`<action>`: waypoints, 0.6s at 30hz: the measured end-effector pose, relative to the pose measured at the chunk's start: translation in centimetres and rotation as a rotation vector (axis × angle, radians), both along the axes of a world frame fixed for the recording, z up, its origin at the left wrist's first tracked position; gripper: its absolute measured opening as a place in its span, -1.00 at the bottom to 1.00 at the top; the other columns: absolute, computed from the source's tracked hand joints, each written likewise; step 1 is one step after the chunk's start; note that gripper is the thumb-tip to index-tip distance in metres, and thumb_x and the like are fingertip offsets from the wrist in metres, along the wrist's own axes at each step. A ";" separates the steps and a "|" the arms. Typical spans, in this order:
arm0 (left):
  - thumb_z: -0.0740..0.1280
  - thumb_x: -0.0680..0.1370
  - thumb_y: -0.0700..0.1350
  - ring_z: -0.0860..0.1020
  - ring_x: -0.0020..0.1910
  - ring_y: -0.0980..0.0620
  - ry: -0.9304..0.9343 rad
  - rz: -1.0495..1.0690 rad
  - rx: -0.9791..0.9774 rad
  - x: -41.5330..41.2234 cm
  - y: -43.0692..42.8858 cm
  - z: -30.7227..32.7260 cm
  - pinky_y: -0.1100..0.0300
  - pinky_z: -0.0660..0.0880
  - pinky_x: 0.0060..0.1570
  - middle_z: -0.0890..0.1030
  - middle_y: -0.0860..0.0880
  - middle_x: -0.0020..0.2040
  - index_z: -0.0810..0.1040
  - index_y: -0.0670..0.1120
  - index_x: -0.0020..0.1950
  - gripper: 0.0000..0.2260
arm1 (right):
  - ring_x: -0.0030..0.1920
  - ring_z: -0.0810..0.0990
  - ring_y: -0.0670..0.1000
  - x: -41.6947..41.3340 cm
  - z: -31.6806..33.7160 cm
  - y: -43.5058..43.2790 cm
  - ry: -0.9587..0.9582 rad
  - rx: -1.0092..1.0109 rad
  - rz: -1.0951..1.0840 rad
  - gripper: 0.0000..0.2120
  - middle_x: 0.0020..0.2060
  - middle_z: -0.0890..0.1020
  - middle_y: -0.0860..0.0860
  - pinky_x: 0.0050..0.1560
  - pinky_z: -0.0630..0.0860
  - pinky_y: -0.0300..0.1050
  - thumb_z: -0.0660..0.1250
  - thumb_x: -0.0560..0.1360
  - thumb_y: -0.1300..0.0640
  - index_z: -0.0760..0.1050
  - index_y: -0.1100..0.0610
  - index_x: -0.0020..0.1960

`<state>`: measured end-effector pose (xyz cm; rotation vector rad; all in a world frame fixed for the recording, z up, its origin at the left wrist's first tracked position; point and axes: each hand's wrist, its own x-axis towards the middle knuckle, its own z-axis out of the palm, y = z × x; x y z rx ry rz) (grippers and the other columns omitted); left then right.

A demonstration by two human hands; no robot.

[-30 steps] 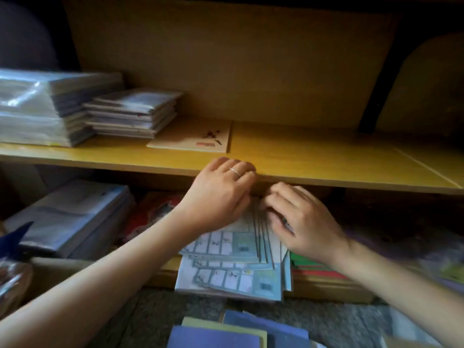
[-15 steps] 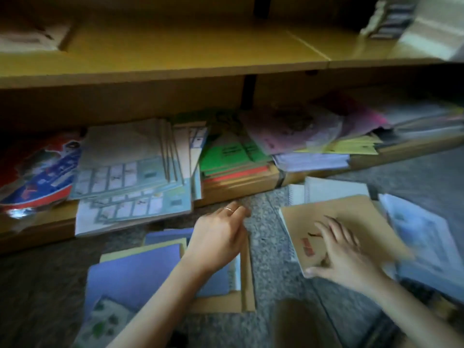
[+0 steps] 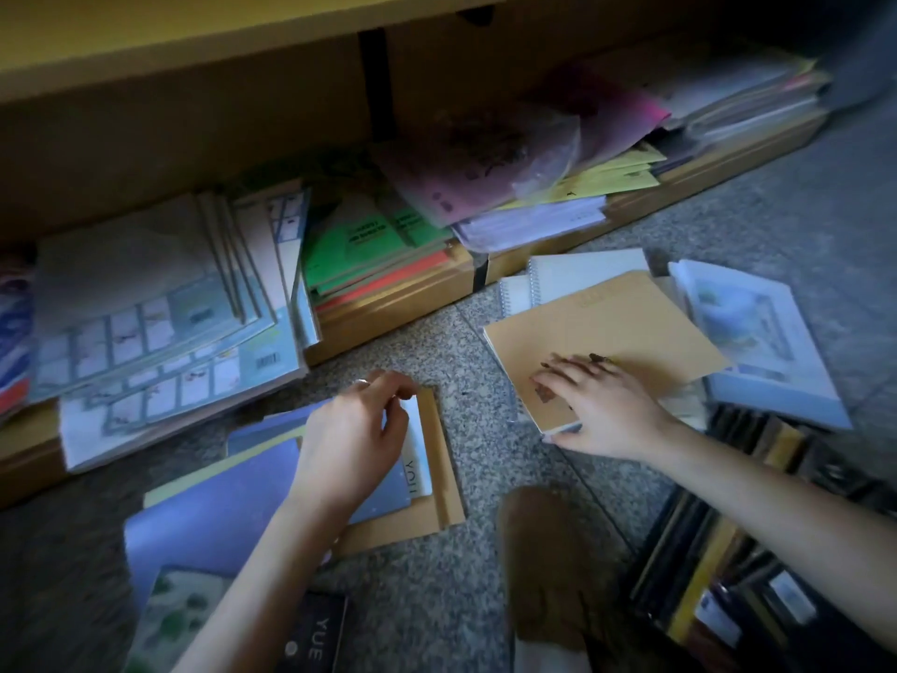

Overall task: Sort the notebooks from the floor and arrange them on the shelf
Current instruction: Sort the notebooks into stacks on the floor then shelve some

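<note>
Since a second ago both hands have dropped from the shelved stack to the floor piles. Right hand (image 3: 602, 410) lies on the tan notebook (image 3: 631, 323), fingers spread flat on its cover, thumb at its near edge. Left of the tan notebook, my left hand (image 3: 352, 439) curls its fingertips at the far corner of the blue notebook pile (image 3: 218, 507); a true pinch I cannot tell. Spiral notebooks (image 3: 582, 276) lie under the tan notebook; the bottom shelf (image 3: 388, 315) runs beyond it. Judgement: work the thumb well under, clamp cover and pages together, lift straight so nothing beneath drags.
</note>
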<state>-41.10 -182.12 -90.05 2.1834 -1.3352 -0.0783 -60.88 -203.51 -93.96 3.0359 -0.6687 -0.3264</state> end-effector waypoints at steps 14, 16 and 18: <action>0.23 0.55 -0.23 0.59 -0.11 0.13 0.270 0.005 0.004 0.0 1.1 -0.7 0.05 0.56 -0.14 0.59 0.21 -0.09 0.55 0.08 -0.04 -0.79 | 0.12 0.59 0.01 1.9 2.2 2.0 0.073 -0.032 0.063 -0.53 0.25 0.54 -0.11 0.09 0.49 -0.11 0.21 0.52 -0.18 0.36 -0.06 0.38; 0.22 0.56 -0.24 0.59 -0.07 0.17 0.364 0.011 0.004 0.1 1.0 -0.9 0.15 0.54 -0.11 0.58 0.24 -0.08 0.54 0.09 -0.04 -0.78 | 0.09 0.60 0.02 2.3 3.6 1.9 0.108 -0.009 0.084 -0.56 0.25 0.55 -0.09 0.06 0.49 -0.10 0.18 0.56 0.11 0.30 -0.09 0.42; 0.22 0.57 -0.23 0.56 -0.03 0.25 0.453 0.024 0.012 0.2 0.8 -1.0 0.29 0.50 -0.13 0.58 0.23 -0.04 0.53 0.07 -0.01 -0.79 | 0.03 0.62 0.01 2.7 5.2 2.1 0.094 -0.004 0.050 -0.46 0.15 0.62 -0.05 0.05 0.47 -0.14 0.14 0.53 0.26 0.27 -0.14 0.44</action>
